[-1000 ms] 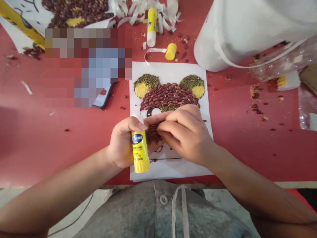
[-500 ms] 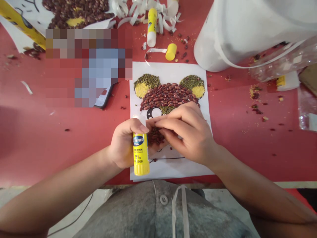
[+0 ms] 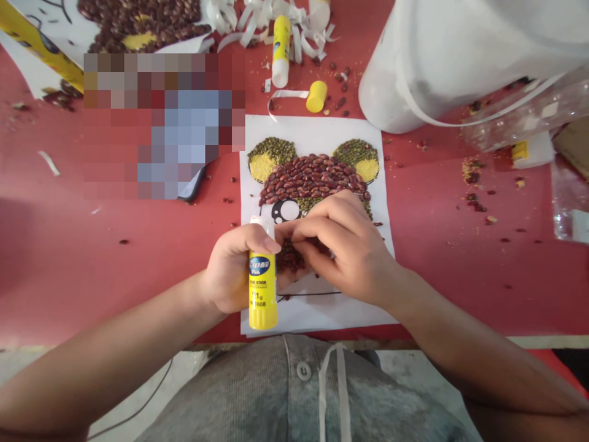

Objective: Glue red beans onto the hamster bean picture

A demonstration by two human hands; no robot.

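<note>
My left hand (image 3: 232,264) grips a yellow glue stick (image 3: 263,294) upright under its thumb. Dark red beans (image 3: 291,256) lie in its cupped palm. Over that palm, my right hand (image 3: 352,252) has its thumb and fingers pinched together at the beans; whatever is between the fingertips is too small to make out. Beneath both hands lies a white paper sheet (image 3: 317,132) with an animal-head picture. Speckled red beans (image 3: 317,178) cover its forehead, and green beans with yellow grains fill the ears (image 3: 271,150). My hands hide much of the face below.
A white bucket (image 3: 386,80) stands at the back right beside clear plastic packaging (image 3: 506,126). Another glue stick (image 3: 280,52), a yellow cap (image 3: 316,96) and white paper strips lie behind the sheet. A phone (image 3: 196,184) is at the left, partly blurred out. Loose beans dot the red table (image 3: 451,270).
The glue stick has shifted slightly down and turned a little in my left hand. My right fingertips have moved slightly over the palm; both hands stay in nearly the same place.
</note>
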